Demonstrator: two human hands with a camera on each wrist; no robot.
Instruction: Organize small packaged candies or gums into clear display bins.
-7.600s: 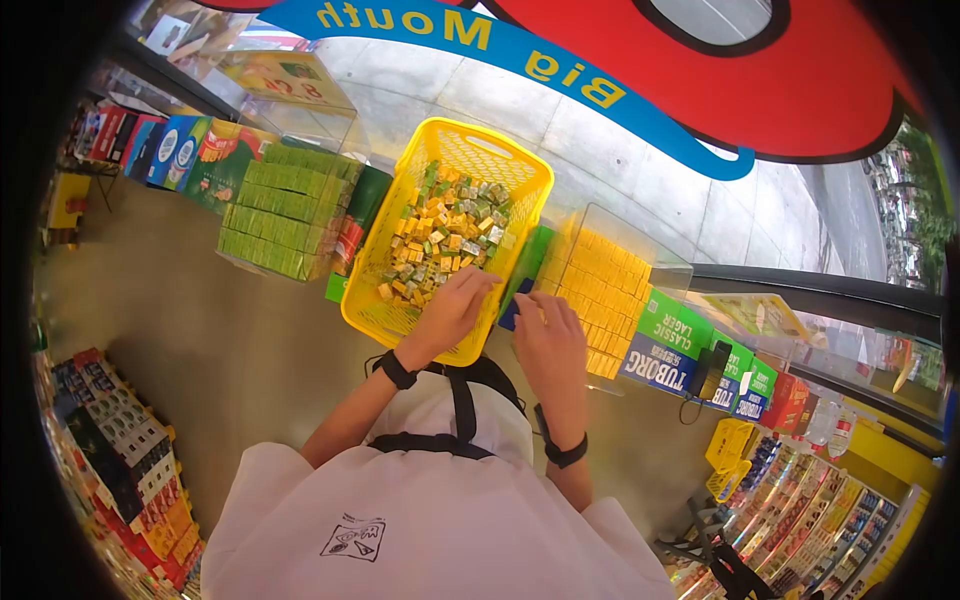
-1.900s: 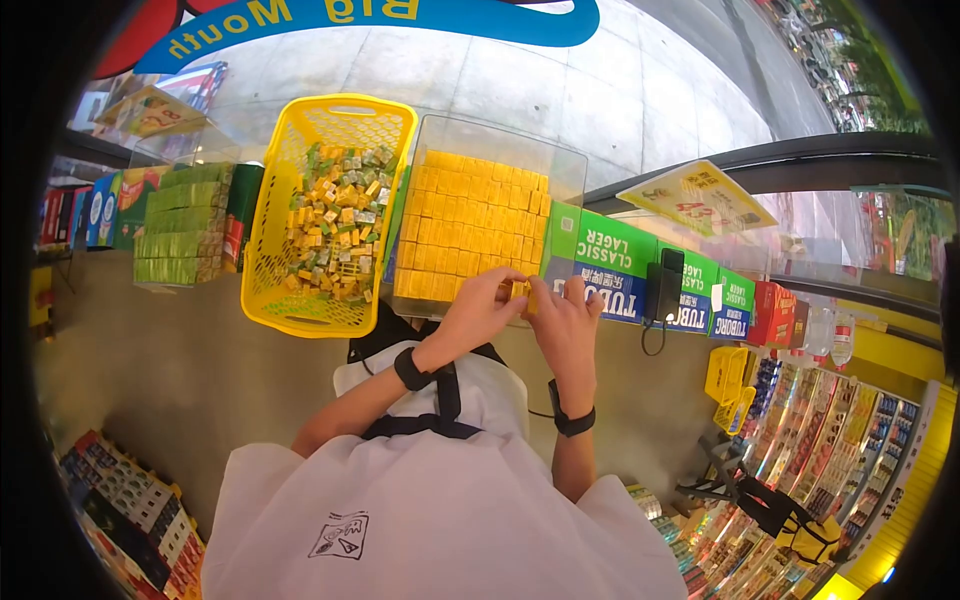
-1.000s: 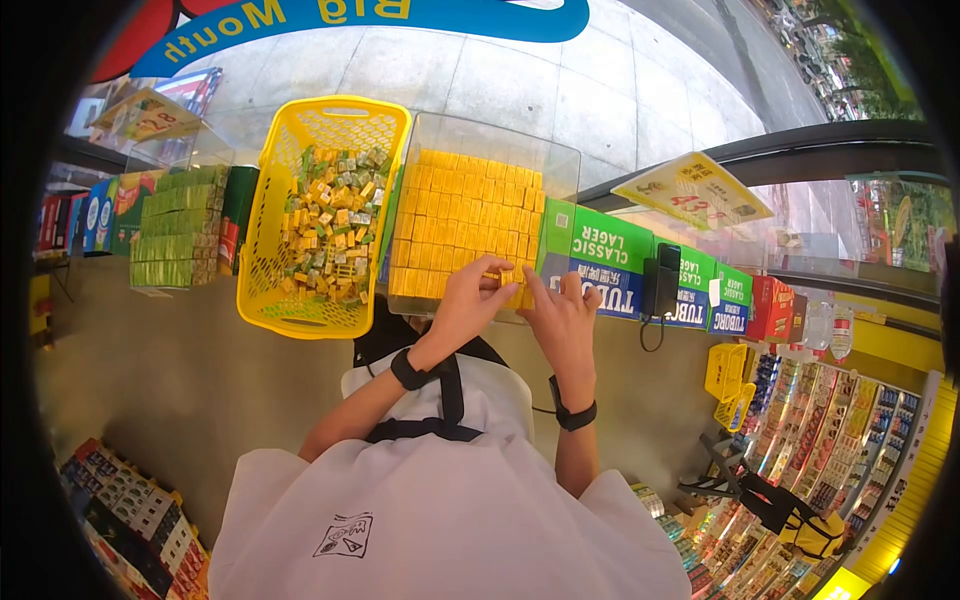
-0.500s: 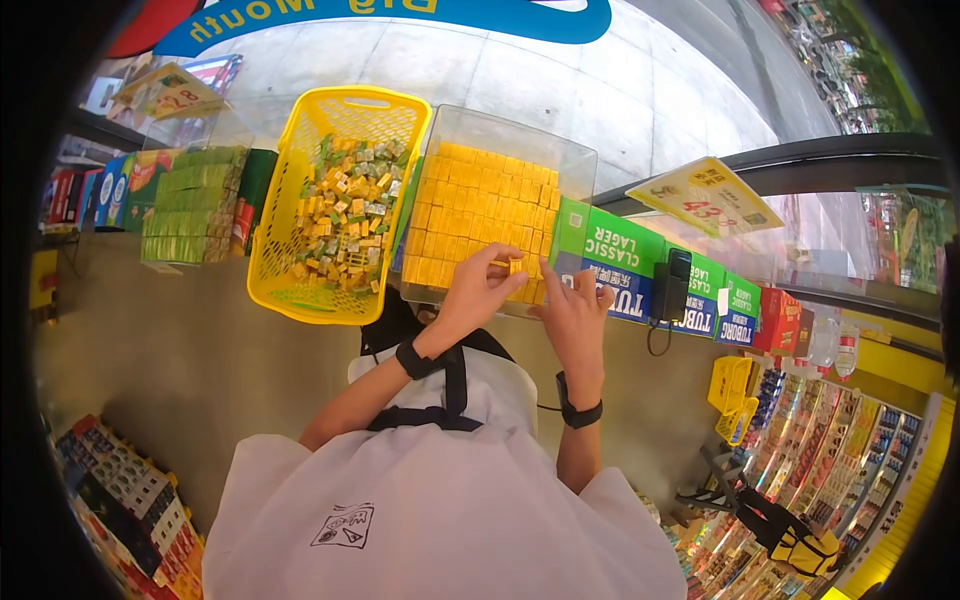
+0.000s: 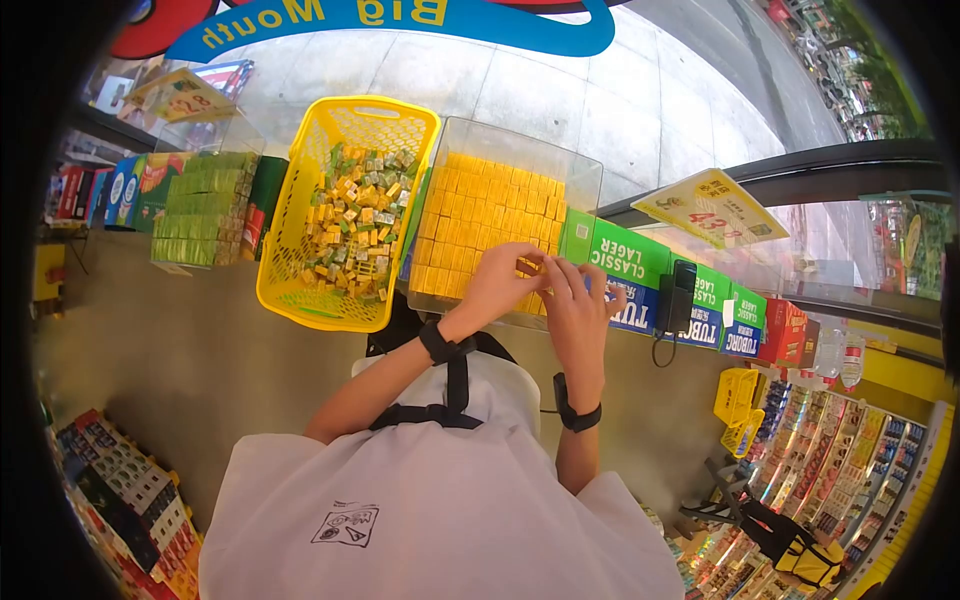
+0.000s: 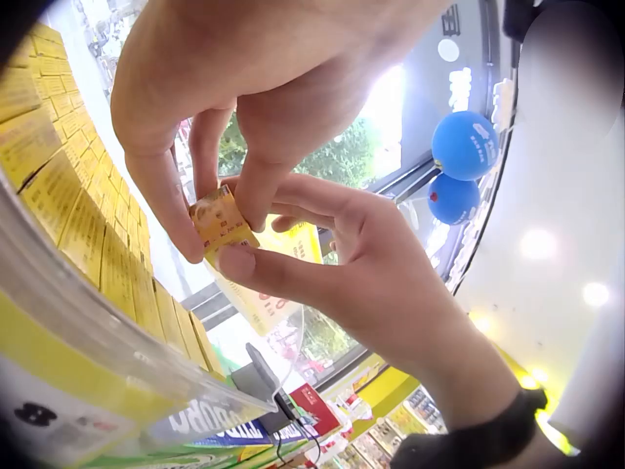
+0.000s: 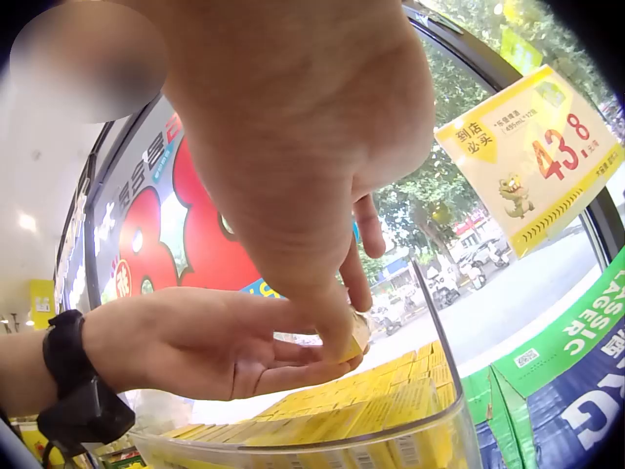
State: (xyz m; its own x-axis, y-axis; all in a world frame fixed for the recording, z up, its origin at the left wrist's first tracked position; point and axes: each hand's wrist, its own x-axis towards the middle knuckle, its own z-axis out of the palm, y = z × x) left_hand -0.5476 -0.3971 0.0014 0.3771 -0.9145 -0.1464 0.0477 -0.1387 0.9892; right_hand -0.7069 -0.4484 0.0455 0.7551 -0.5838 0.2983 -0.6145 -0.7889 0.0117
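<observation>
In the head view, a small yellow box [image 5: 529,266] is between both hands, above the front right corner of a clear bin [image 5: 595,170] packed with rows of yellow boxes [image 5: 485,215]. My left hand [image 5: 500,285] pinches it; in the left wrist view the box [image 6: 221,221] sits between its thumb and fingers. My right hand [image 5: 577,310] meets it from the other side, its thumb [image 6: 239,266] against the lower edge. The right wrist view shows the box [image 7: 360,337] partly covered by fingers. A yellow basket [image 5: 277,225] holds loose small boxes left of the bin.
Green boxes [image 5: 205,205] stand stacked at the left. Tuborg cartons [image 5: 625,255], a black device with a cable [image 5: 682,290] and a price sign [image 5: 710,207] are on the right. Blue balloons [image 6: 466,147] hang overhead; a window lies beyond the bins.
The right hand, apart from the held box half a second ago, has moved in and touches it. The box shows a darker, reddish side in the head view. Earlier, both hands were over the basket.
</observation>
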